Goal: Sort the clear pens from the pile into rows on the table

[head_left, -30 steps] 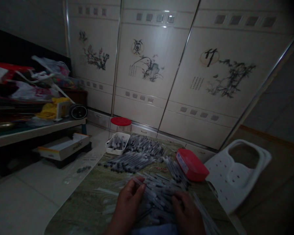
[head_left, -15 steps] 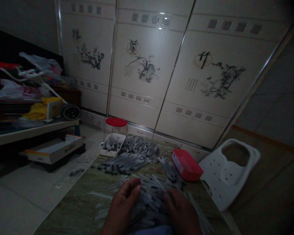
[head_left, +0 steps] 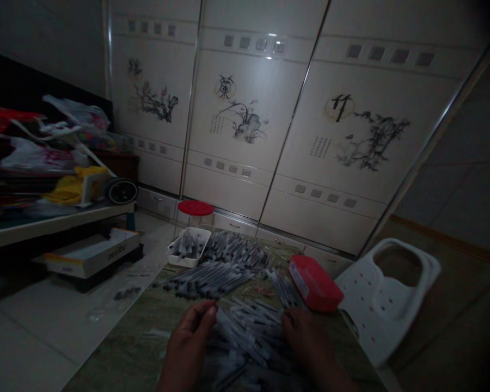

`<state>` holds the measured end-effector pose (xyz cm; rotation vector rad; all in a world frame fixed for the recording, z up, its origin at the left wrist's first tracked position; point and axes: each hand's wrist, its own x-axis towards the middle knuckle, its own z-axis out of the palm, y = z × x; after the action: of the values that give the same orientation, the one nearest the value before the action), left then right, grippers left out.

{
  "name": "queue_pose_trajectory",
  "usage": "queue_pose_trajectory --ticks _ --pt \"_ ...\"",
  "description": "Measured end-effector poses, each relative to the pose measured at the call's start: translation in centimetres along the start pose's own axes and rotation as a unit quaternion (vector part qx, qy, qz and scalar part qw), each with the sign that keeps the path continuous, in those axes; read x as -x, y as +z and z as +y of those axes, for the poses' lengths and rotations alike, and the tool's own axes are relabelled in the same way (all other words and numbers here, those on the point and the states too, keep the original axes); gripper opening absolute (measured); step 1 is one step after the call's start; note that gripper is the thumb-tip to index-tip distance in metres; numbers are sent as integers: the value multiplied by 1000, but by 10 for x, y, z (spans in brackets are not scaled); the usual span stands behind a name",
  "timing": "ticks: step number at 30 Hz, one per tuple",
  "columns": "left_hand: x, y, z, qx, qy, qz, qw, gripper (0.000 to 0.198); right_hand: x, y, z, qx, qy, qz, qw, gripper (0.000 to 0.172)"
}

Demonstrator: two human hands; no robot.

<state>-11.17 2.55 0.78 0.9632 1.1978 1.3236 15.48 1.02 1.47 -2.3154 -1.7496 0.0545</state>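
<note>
A loose heap of clear pens with dark parts lies on the table between my hands. On its left edge is my left hand, its thumb and forefinger pressed together; anything in the pinch is too small and dim to make out. My right hand rests at the heap's right side with curled fingers, and what they grip is hidden. Beyond the heap, a row of pens lies side by side, dark ends toward the left. Another pile of pens is behind it.
A white container with short pieces inside stands at the table's far left. A red box sits at the right edge, beside a white chair. Behind are a red stool and sliding wardrobe doors.
My left hand has moved left, and its thumb and forefinger have come together. My right hand has shifted slightly right and up. The whole view has tilted a little.
</note>
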Motion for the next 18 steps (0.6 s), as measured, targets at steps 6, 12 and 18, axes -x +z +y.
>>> queue_pose_trajectory --ticks 6,12,18 --pt "-11 -10 -11 6 -9 -5 1000 52 -16 9 -1 -7 -16 -40 999 24" --pt "-15 -14 -12 -22 0 8 1000 52 -45 13 6 4 10 -38 999 24" --pt "-20 -14 -18 -12 2 12 1000 50 -77 15 17 52 57 -69 995 25"
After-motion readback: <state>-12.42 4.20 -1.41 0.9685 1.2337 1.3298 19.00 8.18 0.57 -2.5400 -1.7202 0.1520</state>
